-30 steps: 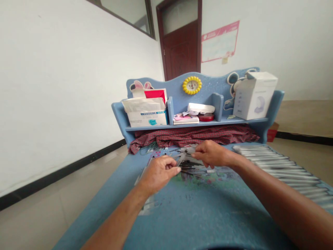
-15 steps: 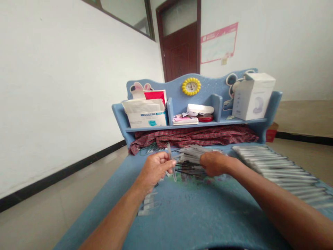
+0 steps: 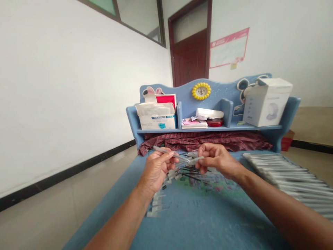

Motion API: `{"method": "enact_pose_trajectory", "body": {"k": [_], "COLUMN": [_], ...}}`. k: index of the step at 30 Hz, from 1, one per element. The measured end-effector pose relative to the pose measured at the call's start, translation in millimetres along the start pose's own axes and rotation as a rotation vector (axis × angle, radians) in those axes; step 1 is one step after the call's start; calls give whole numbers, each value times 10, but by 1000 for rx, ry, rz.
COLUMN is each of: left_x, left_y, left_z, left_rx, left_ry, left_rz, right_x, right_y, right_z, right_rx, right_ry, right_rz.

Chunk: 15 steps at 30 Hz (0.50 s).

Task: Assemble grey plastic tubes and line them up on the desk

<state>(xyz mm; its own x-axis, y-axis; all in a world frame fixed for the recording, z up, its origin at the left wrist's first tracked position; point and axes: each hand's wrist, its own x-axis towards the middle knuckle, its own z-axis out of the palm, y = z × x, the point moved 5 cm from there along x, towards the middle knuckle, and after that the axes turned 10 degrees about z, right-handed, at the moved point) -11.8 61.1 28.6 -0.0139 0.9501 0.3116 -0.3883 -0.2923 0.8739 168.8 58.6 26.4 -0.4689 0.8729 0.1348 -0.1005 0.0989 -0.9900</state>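
Observation:
My left hand (image 3: 156, 169) is closed on a clear pen barrel (image 3: 162, 150) that lies nearly level, its end pointing right. My right hand (image 3: 217, 160) is pinched on a short pale pen part (image 3: 195, 160) whose tip points at the barrel's end. Both hands hover just above a loose pile of pen parts and thin black refills (image 3: 187, 170) on the blue desk (image 3: 197, 218).
A long row of finished grey pens (image 3: 283, 172) lies along the desk's right side, and a few pieces (image 3: 155, 205) lie at the left edge. A plaid cloth (image 3: 203, 140) sits under the shelf, which holds a mask box (image 3: 156, 119), a yellow clock (image 3: 201, 91) and a white carton (image 3: 267, 102).
My left hand turned its barrel from upright to nearly level. My right hand lifted off the pile with a small part and brought it toward the barrel. The view shifted slightly.

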Motion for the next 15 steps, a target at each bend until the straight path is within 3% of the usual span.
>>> {"method": "enact_pose_trajectory", "body": {"k": [6, 15], "left_x": [-1, -19], "left_y": [14, -22], "left_z": [-11, 10], "left_rx": [-58, -74], "left_ry": [29, -13], "left_rz": [-7, -21], "right_x": [24, 10], "right_y": [52, 83], "right_z": [15, 219], "right_rx": [158, 37], "right_ry": [46, 10], "right_rz": [-70, -32]}}
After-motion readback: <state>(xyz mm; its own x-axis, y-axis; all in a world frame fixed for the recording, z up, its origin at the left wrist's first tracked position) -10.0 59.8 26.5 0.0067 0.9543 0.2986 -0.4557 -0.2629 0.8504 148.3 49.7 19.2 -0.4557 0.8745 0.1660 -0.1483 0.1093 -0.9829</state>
